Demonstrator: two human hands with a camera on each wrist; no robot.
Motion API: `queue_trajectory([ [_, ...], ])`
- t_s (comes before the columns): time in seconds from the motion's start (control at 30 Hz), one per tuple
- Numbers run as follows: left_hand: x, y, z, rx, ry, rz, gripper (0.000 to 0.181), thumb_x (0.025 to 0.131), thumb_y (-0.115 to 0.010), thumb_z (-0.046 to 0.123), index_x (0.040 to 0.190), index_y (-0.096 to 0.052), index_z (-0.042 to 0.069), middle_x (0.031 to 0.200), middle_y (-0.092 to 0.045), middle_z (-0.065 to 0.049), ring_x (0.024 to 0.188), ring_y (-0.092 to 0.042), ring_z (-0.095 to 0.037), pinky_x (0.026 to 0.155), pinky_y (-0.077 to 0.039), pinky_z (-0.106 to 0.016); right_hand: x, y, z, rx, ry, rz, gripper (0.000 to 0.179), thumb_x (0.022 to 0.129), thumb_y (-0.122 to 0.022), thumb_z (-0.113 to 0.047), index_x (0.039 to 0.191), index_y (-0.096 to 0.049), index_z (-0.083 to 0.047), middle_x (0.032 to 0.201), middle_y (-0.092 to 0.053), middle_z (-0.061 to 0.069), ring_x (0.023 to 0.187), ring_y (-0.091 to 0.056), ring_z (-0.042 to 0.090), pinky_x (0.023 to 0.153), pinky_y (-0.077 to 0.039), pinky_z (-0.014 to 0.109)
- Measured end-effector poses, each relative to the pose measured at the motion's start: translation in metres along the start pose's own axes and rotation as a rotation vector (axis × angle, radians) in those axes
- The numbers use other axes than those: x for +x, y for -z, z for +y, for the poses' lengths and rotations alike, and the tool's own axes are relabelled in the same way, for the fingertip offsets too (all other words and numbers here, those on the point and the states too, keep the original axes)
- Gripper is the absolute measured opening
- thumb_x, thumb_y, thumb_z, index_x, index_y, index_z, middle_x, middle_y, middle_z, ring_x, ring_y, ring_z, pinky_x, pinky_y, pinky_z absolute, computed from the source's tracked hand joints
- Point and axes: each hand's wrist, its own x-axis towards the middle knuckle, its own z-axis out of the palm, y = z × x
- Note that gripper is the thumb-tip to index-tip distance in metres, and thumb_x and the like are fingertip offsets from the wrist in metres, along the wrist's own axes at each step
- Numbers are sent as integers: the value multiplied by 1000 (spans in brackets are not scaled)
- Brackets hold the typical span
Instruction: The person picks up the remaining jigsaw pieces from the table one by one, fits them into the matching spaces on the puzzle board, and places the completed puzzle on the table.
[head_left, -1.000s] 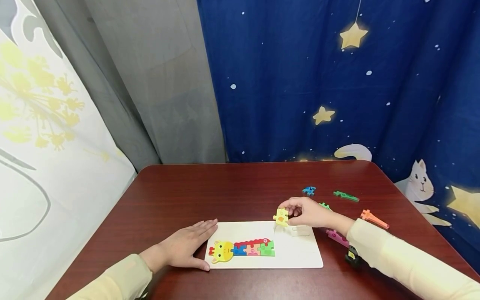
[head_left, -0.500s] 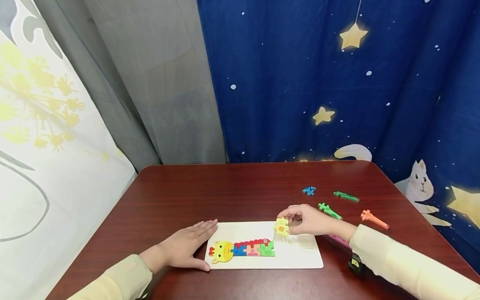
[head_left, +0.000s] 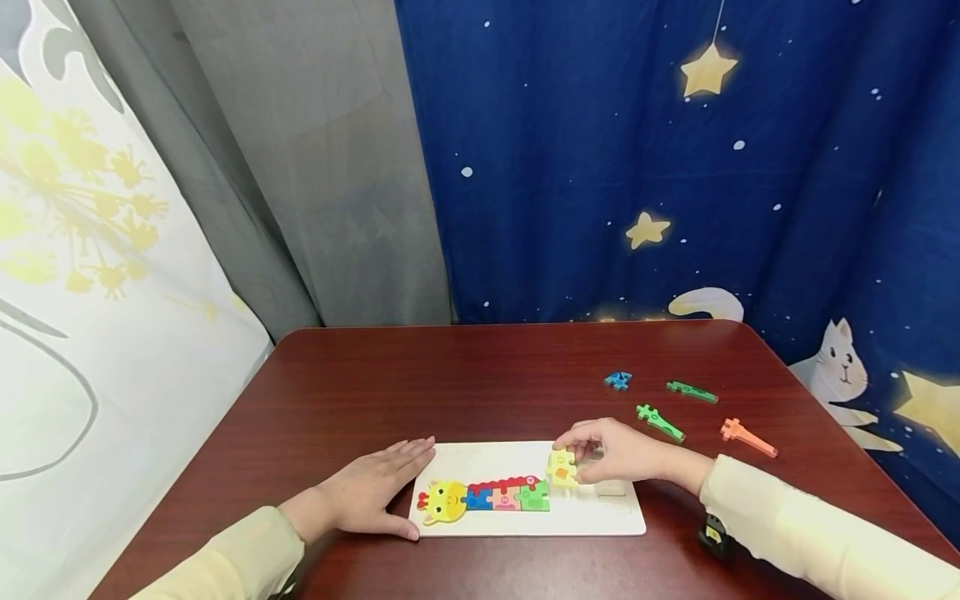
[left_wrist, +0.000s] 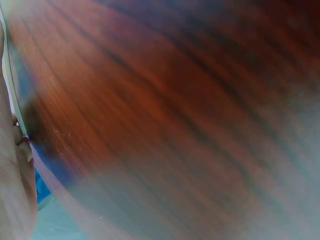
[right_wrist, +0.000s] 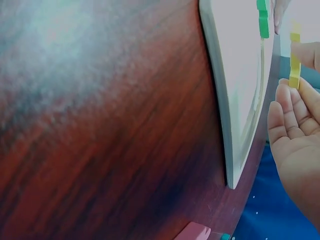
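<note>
My right hand (head_left: 618,450) pinches a yellow puzzle piece (head_left: 562,468) between thumb and fingers, just over the white puzzle board (head_left: 480,457). In the right wrist view the yellow piece (right_wrist: 295,60) is seen edge-on, apart from the board. Set in the board's left part is a giraffe's yellow head (head_left: 446,502), followed by a blue piece (head_left: 479,500), a pink piece (head_left: 506,499) and a green piece (head_left: 535,497), with a red mane strip (head_left: 501,484) along the top. My left hand (head_left: 382,490) rests with straight fingers at the board's left edge.
Beyond my right hand lie loose pieces: a blue one (head_left: 618,381), a dark green one (head_left: 692,392), a light green one (head_left: 660,422) and an orange one (head_left: 748,437). A pink piece (right_wrist: 194,231) shows in the right wrist view. The table (head_left: 375,375) is dark red wood.
My right hand has come down and toward me with the yellow piece, now closer beside the green piece's right end. The left hand has stayed in place.
</note>
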Motion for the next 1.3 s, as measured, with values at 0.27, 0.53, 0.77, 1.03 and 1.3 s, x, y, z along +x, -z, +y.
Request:
queue_trajectory([
  [0.27,0,1,0,-5,2,1,107,81,-38,83,154,-23,6,160,-20,-7,144,-24,-23,112,-29,-40,0,-6,1,-7,41,-44,41,79,-79,-13,118,-69,-11,91,-63,-1,84,-59,20,73,-51,28],
  [0.53,0,1,0,-3,-3,1,107,81,-39,82,154,-23,6,160,-20,-7,144,-24,-23,112,-29,-40,0,-11,4,1,49,-76,41,78,-79,-13,117,-69,-12,89,-62,-3,81,-58,13,71,-51,25],
  [0.77,0,1,-1,-2,4,-4,107,81,-38,83,154,-23,6,160,-20,-7,144,-24,-23,112,-29,-40,0,-13,2,-20,71,-79,41,75,-78,-7,115,-70,-11,89,-62,-6,80,-57,9,71,-52,24],
  [1.03,0,0,0,-9,-4,-2,107,81,-39,82,155,-23,6,160,-20,-7,144,-23,-23,112,-29,-40,0,-16,3,-55,67,-81,41,74,-78,-6,114,-70,-11,88,-62,-8,79,-56,7,69,-50,23],
  [1.3,0,2,1,-18,-7,1,107,82,-39,82,154,-23,5,160,-20,-8,144,-24,-24,112,-30,-41,2,-16,3,-91,80,-71,41,74,-79,-8,115,-71,-11,87,-61,-10,79,-56,6,68,-50,22],
])
